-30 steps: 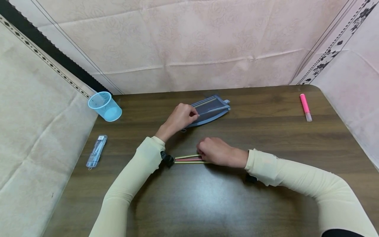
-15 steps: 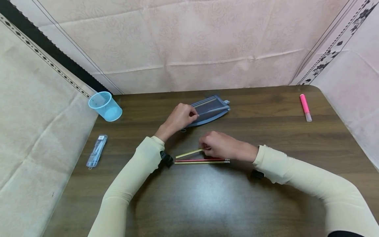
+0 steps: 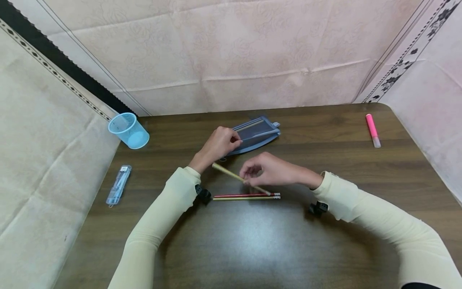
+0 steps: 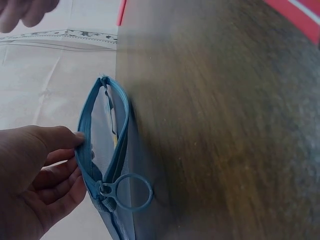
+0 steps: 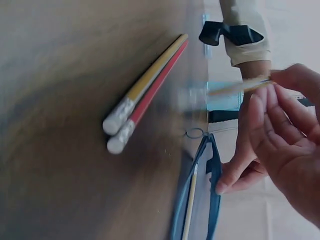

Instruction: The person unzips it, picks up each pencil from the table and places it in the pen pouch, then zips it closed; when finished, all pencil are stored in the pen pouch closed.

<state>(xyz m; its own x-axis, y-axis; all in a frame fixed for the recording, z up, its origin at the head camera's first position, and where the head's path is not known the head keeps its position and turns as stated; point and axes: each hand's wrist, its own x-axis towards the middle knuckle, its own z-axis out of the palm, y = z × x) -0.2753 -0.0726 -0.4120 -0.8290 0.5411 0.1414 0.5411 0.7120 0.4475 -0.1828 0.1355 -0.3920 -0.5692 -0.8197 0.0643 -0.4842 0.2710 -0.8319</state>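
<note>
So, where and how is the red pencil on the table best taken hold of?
Probably mid-shaft, pinched across from above: the red pencil is thin and lies flat. The yellow pencil lying beside it crowds its near side, so coming in slightly from the far side, where its flank looks exposed, seems easiest.

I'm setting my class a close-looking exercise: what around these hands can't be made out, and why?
- Head view: the pouch's near end, hidden by the left hand.
- Right wrist view: the held pencil's eraser end, blurred.
- Right wrist view: the lower end of the inside pencil, cut off by the bottom edge.
- Left wrist view: the red thing, cut off at the corner.
- Head view: any print on the case's label, too small.
</note>
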